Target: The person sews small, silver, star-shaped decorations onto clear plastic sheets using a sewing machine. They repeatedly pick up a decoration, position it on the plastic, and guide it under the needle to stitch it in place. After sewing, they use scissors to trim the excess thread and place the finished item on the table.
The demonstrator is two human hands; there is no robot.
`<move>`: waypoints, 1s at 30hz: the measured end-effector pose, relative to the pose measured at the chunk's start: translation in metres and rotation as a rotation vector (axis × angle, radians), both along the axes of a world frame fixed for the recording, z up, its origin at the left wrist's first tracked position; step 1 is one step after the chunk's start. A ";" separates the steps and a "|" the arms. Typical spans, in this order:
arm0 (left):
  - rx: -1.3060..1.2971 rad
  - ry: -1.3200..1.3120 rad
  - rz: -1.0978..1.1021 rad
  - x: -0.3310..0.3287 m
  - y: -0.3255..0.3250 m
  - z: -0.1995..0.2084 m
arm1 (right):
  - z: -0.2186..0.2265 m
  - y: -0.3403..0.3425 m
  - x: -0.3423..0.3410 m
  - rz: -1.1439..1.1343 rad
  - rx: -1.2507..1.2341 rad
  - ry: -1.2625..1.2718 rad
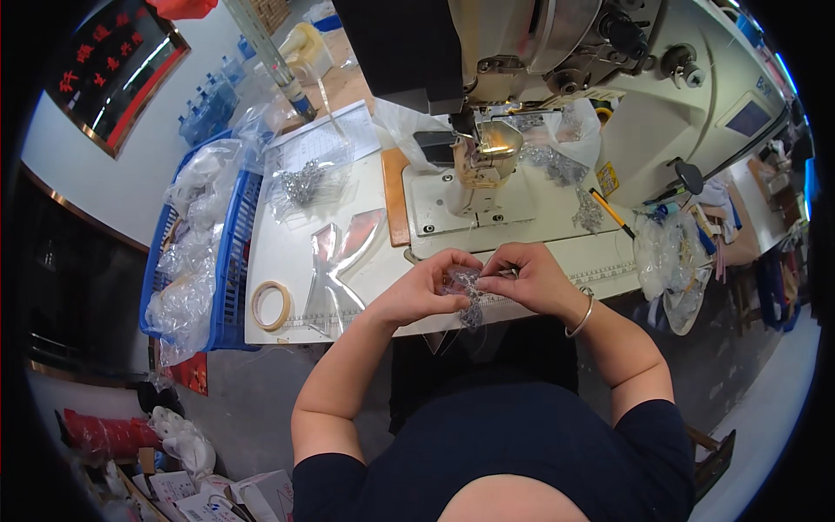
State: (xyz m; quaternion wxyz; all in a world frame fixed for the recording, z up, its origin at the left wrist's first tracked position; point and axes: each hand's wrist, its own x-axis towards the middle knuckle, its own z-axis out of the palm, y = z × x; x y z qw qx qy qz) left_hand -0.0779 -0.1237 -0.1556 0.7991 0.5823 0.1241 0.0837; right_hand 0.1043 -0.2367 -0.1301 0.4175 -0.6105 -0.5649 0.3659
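My left hand [432, 283] and my right hand [526, 277] meet at the front edge of the white sewing table [287, 252]. Together they pinch a small silvery beaded ornament [468, 287] on a clear strip that hangs down between them. Just beyond my fingers stands the sewing machine [557, 78], its lit needle area [485, 148] over a white base plate [461, 209]. A metal bangle [581, 317] circles my right wrist.
A roll of tape [270, 305] and clear plastic pieces [344, 257] lie to the left. A blue crate [228, 261] holds plastic bags. More silvery ornaments [300, 184] sit in a bag. Pens [613, 213] and bagged items [670, 261] crowd the right.
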 end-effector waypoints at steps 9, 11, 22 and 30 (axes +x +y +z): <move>0.036 0.052 -0.103 -0.001 0.009 -0.008 | -0.001 0.000 0.005 -0.059 -0.010 0.029; 0.085 0.074 -0.102 -0.001 0.009 -0.007 | -0.002 -0.001 0.004 -0.059 -0.027 0.065; 0.175 0.130 -0.030 0.003 0.012 0.007 | -0.013 -0.005 -0.004 -0.171 0.269 -0.020; -0.162 -0.150 -0.379 0.044 0.056 0.060 | 0.009 0.011 0.015 -0.391 0.451 0.389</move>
